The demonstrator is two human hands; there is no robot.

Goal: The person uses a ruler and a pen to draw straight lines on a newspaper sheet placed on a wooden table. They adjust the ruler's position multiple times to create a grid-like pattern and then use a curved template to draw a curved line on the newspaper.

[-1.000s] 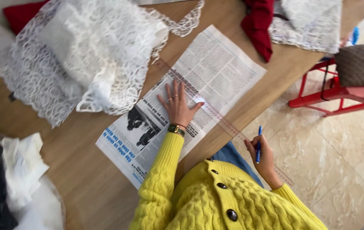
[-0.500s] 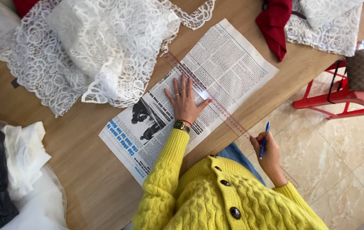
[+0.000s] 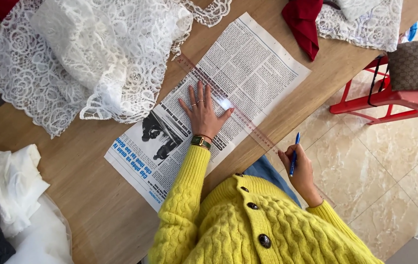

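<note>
The left hand (image 3: 201,113) is lying flat, fingers spread wide, and is pressing down on the long see-through plastic ruler (image 3: 228,110) and the printed newspaper sheet (image 3: 209,105) under it. It is not grasping anything; it is only pushing down with the palm and fingers. The ruler is lying slanted across the newspaper, and its lower end is sticking out past the near edge of the brown wooden table (image 3: 72,171). The right hand (image 3: 299,168) is closed around a blue pen (image 3: 294,155), tip pointing up, and is hanging off the table's near edge, over the shiny tiled floor (image 3: 390,161). To do this step well, I think the flat hand should be pushing hard near the middle of the ruler so it is not sliding, and the pen should be running snug along the ruler's edge. The left arm in the yellow knitted sleeve (image 3: 184,195) is reaching straight forward, wrist low. The right arm is bending at the elbow and staying close to the body. A heap of white lace cloth (image 3: 87,54) is lying near the table's far left corner, touching the newspaper.
</note>
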